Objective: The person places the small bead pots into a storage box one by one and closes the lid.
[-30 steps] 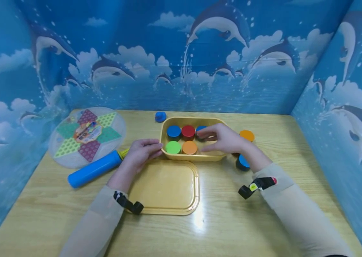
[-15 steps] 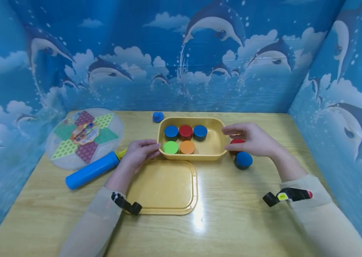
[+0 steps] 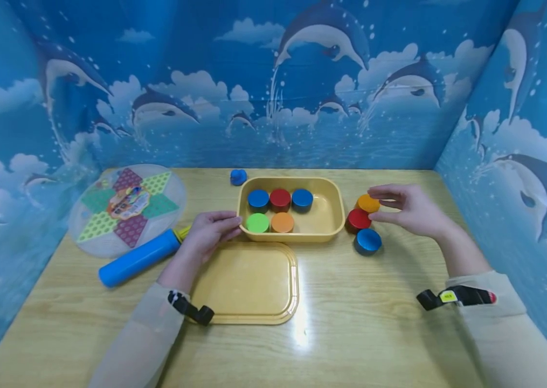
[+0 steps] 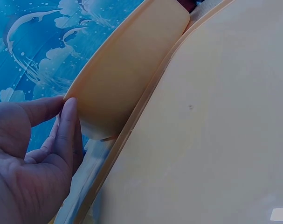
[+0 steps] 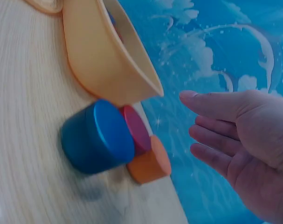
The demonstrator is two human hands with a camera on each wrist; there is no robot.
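"What do the hands have?"

"The left hand [image 3: 214, 231] pinches the yellow tub [image 3: 327, 213] by its left end. The right hand [image 3: 411, 210] has its thumb and fingers apart, holding nothing, near an orange round block [image 3: 368, 203]."

"Where's the tub?"

"On the desk [image 3: 351, 318], with five round blocks [image 3: 280, 200] inside. A red round block [image 3: 358, 221] is just beside it."

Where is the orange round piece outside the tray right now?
In the head view, the orange piece sits right of the yellow tray, beyond the loose red piece, near the right hand.
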